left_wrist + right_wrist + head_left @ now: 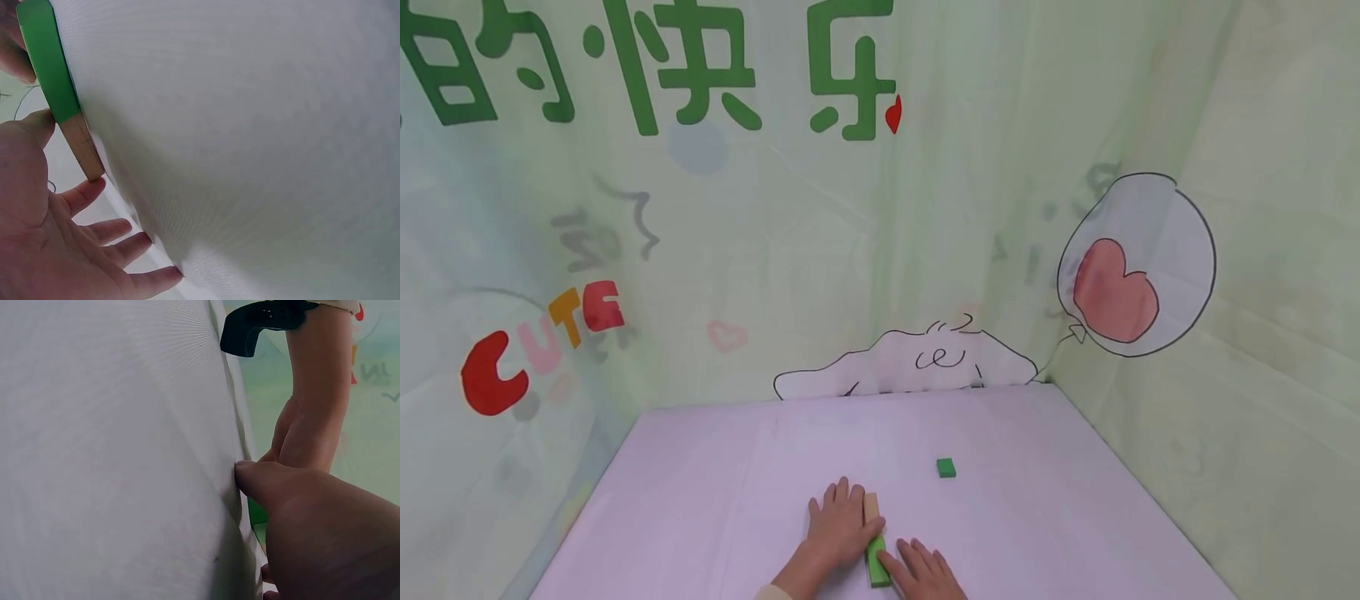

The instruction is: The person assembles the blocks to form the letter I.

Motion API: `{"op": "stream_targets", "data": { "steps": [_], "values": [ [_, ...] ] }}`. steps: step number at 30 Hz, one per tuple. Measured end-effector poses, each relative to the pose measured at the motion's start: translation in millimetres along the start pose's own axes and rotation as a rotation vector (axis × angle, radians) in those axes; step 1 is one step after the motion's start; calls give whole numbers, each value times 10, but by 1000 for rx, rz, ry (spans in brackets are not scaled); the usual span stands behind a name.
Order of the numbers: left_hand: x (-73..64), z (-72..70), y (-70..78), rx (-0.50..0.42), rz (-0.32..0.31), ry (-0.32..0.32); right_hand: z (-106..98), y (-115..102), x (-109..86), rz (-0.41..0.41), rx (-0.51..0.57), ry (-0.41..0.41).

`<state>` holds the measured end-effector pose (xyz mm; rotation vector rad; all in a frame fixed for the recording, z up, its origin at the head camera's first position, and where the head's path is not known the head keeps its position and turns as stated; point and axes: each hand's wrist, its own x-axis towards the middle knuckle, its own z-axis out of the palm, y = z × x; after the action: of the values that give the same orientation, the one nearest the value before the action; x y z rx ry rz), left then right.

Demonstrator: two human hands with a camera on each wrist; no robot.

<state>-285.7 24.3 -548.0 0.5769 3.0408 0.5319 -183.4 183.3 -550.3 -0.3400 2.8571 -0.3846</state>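
Observation:
A long green block [877,567] and a bare wooden block [871,507] lie end to end in a line on the table; whether they are joined cannot be told. My left hand [838,527] rests beside them with fingers spread, its thumb reaching across near where green meets wood. In the left wrist view, its index fingertip touches the far end of the wooden block [83,147]. From the right, my right hand [923,571] touches the green block with one digit, fingers extended. The right wrist view shows only a sliver of green block [257,512] behind that hand.
A small green square block [946,467] lies farther back, right of both hands. The table [715,492] has a pale purple cover. Printed cloth walls [820,275] stand at its back and both sides.

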Motion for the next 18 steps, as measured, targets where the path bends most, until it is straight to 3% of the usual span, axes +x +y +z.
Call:
{"op": "stream_targets", "data": {
  "steps": [7,12,18],
  "values": [
    [-29,-78,13,-41,-3,-34,-5,-14,12,15,18,-8],
    [-68,-53,-16,-33,-11,-71,27,-30,15,31,31,-2],
    [-130,-38,-51,-18,27,-85,22,-10,24,29,14,-9]
  ]
}}
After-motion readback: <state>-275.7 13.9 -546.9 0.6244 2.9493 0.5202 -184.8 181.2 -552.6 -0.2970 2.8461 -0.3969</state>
